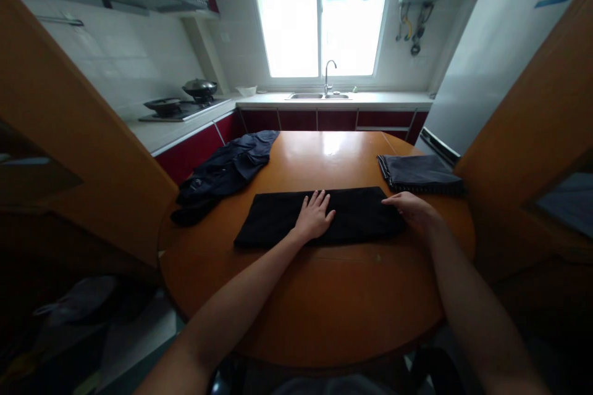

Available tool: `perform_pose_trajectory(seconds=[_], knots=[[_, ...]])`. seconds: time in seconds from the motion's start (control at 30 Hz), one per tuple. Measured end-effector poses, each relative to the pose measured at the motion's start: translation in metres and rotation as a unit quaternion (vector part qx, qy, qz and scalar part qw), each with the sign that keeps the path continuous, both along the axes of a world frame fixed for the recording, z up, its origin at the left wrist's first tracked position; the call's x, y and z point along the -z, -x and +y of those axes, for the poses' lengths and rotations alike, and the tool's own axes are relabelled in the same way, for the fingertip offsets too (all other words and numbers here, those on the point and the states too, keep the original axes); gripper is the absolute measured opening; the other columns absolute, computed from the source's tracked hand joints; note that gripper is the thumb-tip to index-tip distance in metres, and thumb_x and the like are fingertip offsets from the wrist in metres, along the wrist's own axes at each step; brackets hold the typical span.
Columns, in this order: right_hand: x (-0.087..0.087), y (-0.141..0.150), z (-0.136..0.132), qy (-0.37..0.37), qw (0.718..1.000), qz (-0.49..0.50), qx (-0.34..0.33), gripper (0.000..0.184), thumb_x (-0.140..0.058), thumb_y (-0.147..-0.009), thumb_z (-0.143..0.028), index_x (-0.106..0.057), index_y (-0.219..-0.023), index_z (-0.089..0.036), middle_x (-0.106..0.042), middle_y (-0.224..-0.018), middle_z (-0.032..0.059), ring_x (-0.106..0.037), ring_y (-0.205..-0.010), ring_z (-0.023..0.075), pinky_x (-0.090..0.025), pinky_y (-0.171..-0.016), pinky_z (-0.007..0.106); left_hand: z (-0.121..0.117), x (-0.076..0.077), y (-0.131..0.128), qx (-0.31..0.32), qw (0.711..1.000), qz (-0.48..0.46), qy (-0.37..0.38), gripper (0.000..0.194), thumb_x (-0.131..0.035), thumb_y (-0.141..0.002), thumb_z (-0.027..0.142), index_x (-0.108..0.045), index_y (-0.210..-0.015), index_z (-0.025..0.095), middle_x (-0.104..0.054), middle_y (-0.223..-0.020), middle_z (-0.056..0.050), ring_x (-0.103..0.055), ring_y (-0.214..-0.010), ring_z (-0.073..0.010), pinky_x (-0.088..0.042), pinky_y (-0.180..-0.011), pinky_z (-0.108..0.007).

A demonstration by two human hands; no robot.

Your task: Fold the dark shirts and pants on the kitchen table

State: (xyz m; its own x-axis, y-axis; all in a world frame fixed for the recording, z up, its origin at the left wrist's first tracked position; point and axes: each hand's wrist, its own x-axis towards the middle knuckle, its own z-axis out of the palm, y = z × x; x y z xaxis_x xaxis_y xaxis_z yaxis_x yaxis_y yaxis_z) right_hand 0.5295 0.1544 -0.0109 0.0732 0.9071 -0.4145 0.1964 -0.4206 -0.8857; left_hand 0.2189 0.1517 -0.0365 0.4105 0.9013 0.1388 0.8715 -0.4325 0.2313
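A black garment, folded into a long flat strip, lies across the middle of the round wooden table. My left hand rests flat on its middle with the fingers stretched out. My right hand is at the strip's right end, fingers curled on the edge of the cloth. A crumpled dark blue garment lies at the table's far left, partly hanging over the edge. A folded grey garment sits at the far right.
Behind the table runs a kitchen counter with a sink and tap under a bright window. A stove with a wok and pot is at the left. A white fridge stands at the right. Wooden door panels flank both sides.
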Motion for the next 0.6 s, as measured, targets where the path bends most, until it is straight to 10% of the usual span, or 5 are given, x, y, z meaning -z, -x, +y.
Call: perform_pose_trajectory(seconds=[0.27, 0.47, 0.6], knots=[[-0.019, 0.009, -0.006, -0.054, 0.997, 0.058, -0.014, 0.013, -0.075, -0.074, -0.022, -0.064, -0.080, -0.019, -0.072, -0.071, 0.0034, -0.067, -0.059, 0.0164, -0.052, -0.050, 0.022, -0.006, 0.002, -0.003, -0.045, 0.999, -0.011, -0.012, 0.065, -0.036, -0.100, 0.047, -0.034, -0.156, 0.016, -0.024, -0.165, -0.011, -0.014, -0.154, -0.0295, -0.007, -0.123, -0.054], [-0.081, 0.044, -0.001, -0.126, 0.989, 0.063, -0.034, 0.017, -0.076, -0.069, -0.027, -0.060, -0.075, -0.021, -0.066, -0.065, 0.0013, -0.060, -0.053, 0.0139, -0.046, -0.045, 0.021, -0.002, 0.001, -0.004, -0.043, 0.997, -0.056, 0.026, 0.065, -0.038, -0.099, 0.045, -0.033, -0.155, 0.012, -0.020, -0.164, -0.016, -0.014, -0.154, -0.0284, -0.006, -0.124, -0.052], [-0.123, 0.100, 0.007, -0.162, 0.981, 0.062, -0.088, 0.015, -0.076, -0.070, -0.027, -0.063, -0.074, -0.020, -0.063, -0.061, 0.0019, -0.054, -0.051, 0.0125, -0.043, -0.044, 0.022, 0.010, -0.021, 0.011, -0.061, 0.957, -0.260, 0.113, 0.057, -0.043, -0.098, 0.037, -0.043, -0.149, 0.010, -0.037, -0.158, -0.018, -0.031, -0.149, -0.0278, -0.021, -0.122, -0.045]])
